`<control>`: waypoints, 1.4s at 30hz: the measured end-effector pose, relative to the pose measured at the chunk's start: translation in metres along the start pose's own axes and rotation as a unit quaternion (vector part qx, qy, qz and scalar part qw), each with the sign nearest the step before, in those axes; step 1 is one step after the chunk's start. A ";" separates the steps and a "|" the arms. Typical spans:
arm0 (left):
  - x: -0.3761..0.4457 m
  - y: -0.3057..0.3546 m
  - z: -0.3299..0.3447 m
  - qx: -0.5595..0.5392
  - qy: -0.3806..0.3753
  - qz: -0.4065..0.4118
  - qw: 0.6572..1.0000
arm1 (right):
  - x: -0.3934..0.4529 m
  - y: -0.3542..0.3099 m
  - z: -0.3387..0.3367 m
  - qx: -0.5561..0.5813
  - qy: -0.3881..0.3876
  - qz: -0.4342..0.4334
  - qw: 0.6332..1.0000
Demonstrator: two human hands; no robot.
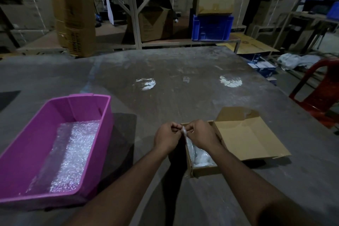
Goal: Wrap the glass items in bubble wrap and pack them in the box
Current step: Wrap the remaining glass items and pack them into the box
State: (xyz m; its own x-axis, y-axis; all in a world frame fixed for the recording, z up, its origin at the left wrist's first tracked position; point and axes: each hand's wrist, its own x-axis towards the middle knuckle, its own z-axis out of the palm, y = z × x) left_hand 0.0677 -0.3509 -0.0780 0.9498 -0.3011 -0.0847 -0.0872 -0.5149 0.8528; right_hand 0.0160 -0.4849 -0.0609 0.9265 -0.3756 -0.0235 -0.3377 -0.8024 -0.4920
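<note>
left hand (167, 136) and right hand (199, 135) are both curled, pinching a twisted tip of bubble wrap (185, 131) between them, just above the near-left corner of the cardboard box (205, 169). the wrap trails down from the pinch into the box, where a pale wrapped bundle (200, 158) lies; the glass inside cannot be made out.

largest to smallest:
- desk (183, 71): grey, scuffed, carries everything.
- pink tub (102, 126), near left, well apart from the box; a sheet of bubble wrap (73, 152) lies on its floor.
- cardboard box, near right, lid flap (245, 137) folded open to the right.
- bundle in box.

handling, judged: glass under wrap is fragile and probably light; the film is soft, springy and a little slippery, so a twisted end may unwind if let go. better to take hold of the bundle's padded body with both hands than to lift by the twisted tip.

writing: dark print on the tall carton (77, 38) far left, not readable. none seen on box or tub.
</note>
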 end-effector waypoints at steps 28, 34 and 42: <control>-0.035 0.007 0.010 -0.012 -0.027 -0.045 0.999 | 0.008 0.003 -0.010 -0.006 -0.044 -0.044 0.998; -0.042 0.012 0.015 0.016 -0.016 -0.044 0.999 | 0.004 0.010 -0.010 -0.133 -0.060 -0.154 0.977; -0.042 0.014 0.016 0.042 -0.017 -0.043 0.998 | 0.005 0.006 -0.004 -0.261 -0.077 -0.158 0.949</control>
State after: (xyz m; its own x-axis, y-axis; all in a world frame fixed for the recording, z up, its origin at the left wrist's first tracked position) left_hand 0.0217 -0.3578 -0.0706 0.9443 -0.2791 -0.1742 -0.0320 -0.6047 0.7958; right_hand 0.0180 -0.4937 -0.0608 0.9949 -0.0385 -0.0936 -0.0384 -0.9993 0.0021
